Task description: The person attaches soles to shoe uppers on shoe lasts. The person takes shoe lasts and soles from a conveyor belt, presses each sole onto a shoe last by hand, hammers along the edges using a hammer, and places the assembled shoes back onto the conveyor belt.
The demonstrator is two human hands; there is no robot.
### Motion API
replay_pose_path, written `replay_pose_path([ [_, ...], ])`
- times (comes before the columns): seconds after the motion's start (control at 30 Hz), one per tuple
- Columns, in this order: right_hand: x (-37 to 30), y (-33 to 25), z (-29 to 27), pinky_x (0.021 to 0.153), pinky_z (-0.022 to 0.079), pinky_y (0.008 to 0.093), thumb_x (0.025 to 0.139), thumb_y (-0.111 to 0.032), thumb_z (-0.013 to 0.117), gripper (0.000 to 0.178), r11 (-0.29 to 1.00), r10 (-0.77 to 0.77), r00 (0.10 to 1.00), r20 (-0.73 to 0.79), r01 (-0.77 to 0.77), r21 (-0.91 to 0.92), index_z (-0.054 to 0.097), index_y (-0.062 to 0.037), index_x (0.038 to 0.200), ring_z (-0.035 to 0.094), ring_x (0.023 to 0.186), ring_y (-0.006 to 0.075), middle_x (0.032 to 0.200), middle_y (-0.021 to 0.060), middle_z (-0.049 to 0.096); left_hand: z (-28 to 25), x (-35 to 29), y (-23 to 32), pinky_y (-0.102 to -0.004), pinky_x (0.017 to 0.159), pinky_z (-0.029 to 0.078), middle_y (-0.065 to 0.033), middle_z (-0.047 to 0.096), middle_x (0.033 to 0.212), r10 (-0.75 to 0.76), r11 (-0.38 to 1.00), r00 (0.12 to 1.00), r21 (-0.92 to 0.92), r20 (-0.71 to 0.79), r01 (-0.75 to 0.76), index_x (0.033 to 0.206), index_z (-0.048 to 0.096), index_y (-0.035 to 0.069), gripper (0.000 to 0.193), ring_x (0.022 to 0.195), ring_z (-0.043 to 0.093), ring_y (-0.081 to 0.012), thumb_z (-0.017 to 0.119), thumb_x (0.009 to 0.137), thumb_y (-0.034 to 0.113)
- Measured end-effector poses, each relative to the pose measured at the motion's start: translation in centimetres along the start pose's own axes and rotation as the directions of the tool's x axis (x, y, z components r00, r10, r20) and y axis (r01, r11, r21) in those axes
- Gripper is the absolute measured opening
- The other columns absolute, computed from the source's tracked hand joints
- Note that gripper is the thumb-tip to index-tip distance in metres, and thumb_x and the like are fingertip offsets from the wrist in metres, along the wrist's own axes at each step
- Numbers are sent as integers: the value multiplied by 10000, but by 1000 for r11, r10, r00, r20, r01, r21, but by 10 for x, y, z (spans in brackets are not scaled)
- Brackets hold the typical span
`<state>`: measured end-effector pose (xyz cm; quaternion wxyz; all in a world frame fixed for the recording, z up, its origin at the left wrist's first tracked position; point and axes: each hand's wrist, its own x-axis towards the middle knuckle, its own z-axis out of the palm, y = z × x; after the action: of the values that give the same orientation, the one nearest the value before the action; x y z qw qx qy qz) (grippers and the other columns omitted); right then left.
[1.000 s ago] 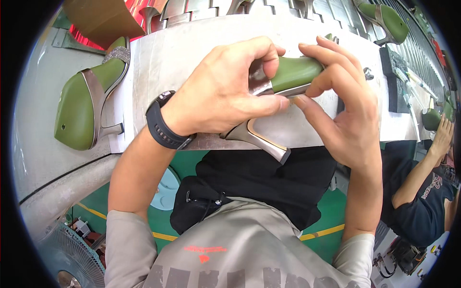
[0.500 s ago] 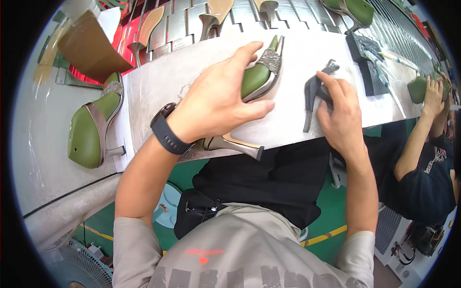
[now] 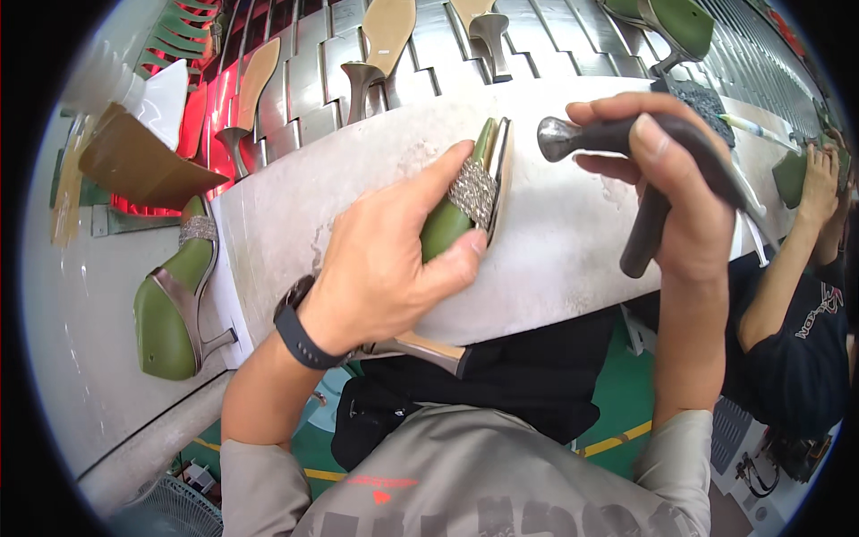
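Observation:
My left hand (image 3: 380, 246) is wrapped round a green shoe last with a sparkly strapped shoe (image 3: 474, 192) on it, toe pointing away, over the pale work board. A heel with a tan face (image 3: 420, 349) shows beneath my left wrist; my hand hides whether it joins that shoe. In my right hand (image 3: 684, 192) are dark lasting pincers (image 3: 646, 242), raised above the board. Their rounded metal head (image 3: 557, 139) points left toward the shoe, with a gap between. Left of the board, another green last with a strapped heeled shoe (image 3: 170, 327) lies on its side.
Tan soles with heels (image 3: 380, 40) stand on the metal slat conveyor (image 3: 331, 63) behind the board (image 3: 295, 215). A dark block (image 3: 707, 103) and a brush-like stick (image 3: 756, 130) sit at right. A co-worker's hand (image 3: 816, 183) holds a green last farther right. Brown card (image 3: 134, 166) stands left.
My right hand has picked the pincers up from the board and turned their metal head leftward. My left hand and the shoe have shifted slightly nearer and left in the view.

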<state>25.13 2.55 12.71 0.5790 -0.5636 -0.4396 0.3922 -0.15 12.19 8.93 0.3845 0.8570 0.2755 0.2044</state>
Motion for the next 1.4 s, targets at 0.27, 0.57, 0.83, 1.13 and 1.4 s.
replay_pose_path([
  [0.27,25,-15,18,901,560,313,873,-161,707,312,954,143,951,275,-59,-294,701,59,1094,737,971,187,1094,190,795,-10,4,2,-397,908,532,-229,694,1048,-39,998,993,62,114,32,1555,476,-55,835,948,695,-379,732,830,271],
  [0.57,5,-17,31,984,573,365,899,-98,736,302,951,245,954,175,-202,-233,667,93,1122,750,1046,269,1098,249,774,-8,2,-4,-426,815,522,-188,678,975,48,991,995,122,83,-57,1543,484,-67,839,820,649,-366,749,817,261],
  [0.83,39,-14,28,929,549,298,932,-150,728,274,912,76,984,162,-3,-410,708,55,1112,738,1002,182,1074,166,797,-9,0,-1,-437,799,512,-197,684,971,19,996,996,80,83,-26,1537,487,-64,761,832,633,-374,725,883,244],
  [1.13,-9,-27,34,963,574,366,820,-122,747,314,899,83,946,314,65,-432,687,82,1052,756,1025,282,1092,255,775,-6,-6,-5,-447,802,496,-189,665,901,17,1000,1000,-4,16,-17,1508,526,-71,533,835,628,-369,555,1056,208],
  [1.4,-41,-9,45,966,593,426,865,-127,791,341,850,-179,925,336,317,-420,663,92,1093,768,1035,348,1114,299,762,-6,-7,-6,-452,788,493,-198,655,874,21,1000,1000,0,0,-21,1483,544,-81,517,829,628,-377,561,1048,197],
])
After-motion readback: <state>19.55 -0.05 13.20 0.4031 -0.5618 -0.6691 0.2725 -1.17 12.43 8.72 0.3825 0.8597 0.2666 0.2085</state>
